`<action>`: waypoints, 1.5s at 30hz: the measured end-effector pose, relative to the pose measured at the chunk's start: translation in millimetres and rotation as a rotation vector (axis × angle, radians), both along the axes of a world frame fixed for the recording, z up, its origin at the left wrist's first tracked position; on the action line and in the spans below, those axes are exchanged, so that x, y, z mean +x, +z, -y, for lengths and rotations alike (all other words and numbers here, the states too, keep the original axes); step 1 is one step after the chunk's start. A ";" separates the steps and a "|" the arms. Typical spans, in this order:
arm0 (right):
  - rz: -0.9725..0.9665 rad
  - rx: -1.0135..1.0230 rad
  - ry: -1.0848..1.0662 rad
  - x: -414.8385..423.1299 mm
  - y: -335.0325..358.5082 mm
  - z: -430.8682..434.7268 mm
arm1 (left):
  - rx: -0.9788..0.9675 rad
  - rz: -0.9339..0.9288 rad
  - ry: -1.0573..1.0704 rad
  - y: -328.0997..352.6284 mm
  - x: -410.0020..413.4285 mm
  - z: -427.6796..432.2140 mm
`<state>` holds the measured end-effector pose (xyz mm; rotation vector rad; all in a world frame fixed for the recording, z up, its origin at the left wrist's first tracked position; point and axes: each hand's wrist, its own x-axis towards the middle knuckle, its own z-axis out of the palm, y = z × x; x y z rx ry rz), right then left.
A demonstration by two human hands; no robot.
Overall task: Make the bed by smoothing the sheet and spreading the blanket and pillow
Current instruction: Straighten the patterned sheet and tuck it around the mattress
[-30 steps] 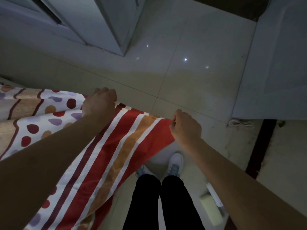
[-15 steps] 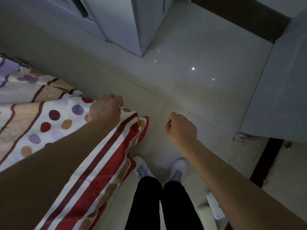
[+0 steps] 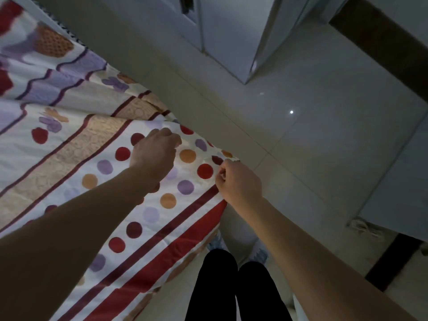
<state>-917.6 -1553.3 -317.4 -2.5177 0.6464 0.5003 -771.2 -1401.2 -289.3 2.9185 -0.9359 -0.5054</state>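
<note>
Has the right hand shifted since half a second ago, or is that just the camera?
Yes. Against the floor tile joint, the right hand has moved left, toward the bed, and now pinches the edge of the bedcover.

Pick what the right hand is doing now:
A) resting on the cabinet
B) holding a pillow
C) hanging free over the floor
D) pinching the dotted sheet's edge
D: the right hand has its fingers curled onto the edge of the dotted sheet, close to where the fabric meets the tiled floor.
</note>
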 end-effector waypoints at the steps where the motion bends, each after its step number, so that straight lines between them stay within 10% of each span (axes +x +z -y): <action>1: -0.005 -0.003 -0.005 5.3 -2.1 -6.7 | -0.018 -0.002 -0.024 -2.0 3.9 -1.7; 18: 0.025 0.025 -0.057 21.5 -20.0 -9.5 | 0.077 -0.127 -0.357 -19.7 29.8 34.5; 45: 0.031 0.027 -0.052 64.8 15.4 35.3 | -0.045 0.009 -0.058 -0.2 55.5 45.7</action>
